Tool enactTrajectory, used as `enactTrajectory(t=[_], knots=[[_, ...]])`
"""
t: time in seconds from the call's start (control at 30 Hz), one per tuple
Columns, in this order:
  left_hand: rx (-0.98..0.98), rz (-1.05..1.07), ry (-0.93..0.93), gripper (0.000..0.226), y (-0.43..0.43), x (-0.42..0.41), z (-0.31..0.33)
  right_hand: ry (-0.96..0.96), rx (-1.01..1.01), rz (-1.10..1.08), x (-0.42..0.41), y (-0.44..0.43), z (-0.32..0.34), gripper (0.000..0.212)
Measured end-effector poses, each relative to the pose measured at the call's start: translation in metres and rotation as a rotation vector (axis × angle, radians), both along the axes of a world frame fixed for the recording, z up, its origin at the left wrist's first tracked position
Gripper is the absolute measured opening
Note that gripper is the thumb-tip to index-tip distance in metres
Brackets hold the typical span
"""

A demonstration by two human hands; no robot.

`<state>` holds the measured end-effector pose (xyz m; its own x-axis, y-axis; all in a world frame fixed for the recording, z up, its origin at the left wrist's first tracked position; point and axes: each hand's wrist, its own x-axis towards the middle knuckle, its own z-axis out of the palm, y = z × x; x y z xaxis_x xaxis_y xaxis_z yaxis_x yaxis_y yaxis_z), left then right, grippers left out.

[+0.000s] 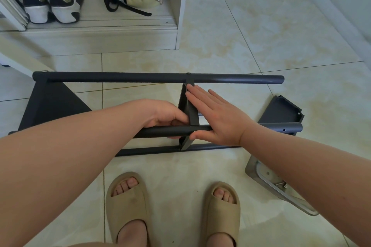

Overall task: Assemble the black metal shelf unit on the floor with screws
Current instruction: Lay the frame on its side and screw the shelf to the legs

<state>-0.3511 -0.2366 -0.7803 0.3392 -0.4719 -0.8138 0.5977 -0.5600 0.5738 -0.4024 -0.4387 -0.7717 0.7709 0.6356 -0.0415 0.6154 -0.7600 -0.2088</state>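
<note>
The black metal shelf unit lies on its side on the tiled floor. Its far pole runs left to right, with a screw head where the middle shelf panel meets it. A near pole and a lower pole run parallel below. My left hand grips the near pole just left of the middle panel. My right hand lies flat, its straight fingers pressing on the panel's edge and its thumb under the near pole. A triangular end panel is at the left.
A loose black shelf panel lies on the floor at the right. A clear tray with screws sits under my right forearm. My feet in tan slippers stand close to the frame. A cabinet with shoes and a bag is behind.
</note>
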Motion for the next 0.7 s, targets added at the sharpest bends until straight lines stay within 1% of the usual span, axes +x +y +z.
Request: enactTrajectory(t=[0.07,0.27,0.33,0.47,0.57,0.7], knots=[[-0.019,-0.004,0.019,0.012,0.0004,0.0003,-0.0002,-0.001,0.004,-0.001,0.0003,-0.0005,-0.0001,0.103],[-0.071,0.031,0.084,0.018,0.0014,-0.0005,0.0004,-0.001,0.003,-0.006,-0.0003,-0.0001,0.0014,0.103],[-0.049,0.019,0.077,0.017,0.0002,-0.0003,0.0011,0.002,0.000,-0.005,-0.0002,0.0001,0.0017,0.102],[-0.015,-0.016,-0.011,0.017,-0.0014,0.0000,-0.0007,0.010,-0.014,-0.007,0.0000,0.0000,0.0025,0.103],[-0.052,-0.027,0.008,0.014,0.0013,0.0004,-0.0008,0.013,-0.016,-0.007,0.0000,0.0000,0.0026,0.103],[-0.086,0.001,0.067,0.018,0.0030,0.0011,-0.0014,0.019,-0.023,-0.006,0.0000,0.0005,0.0027,0.104]])
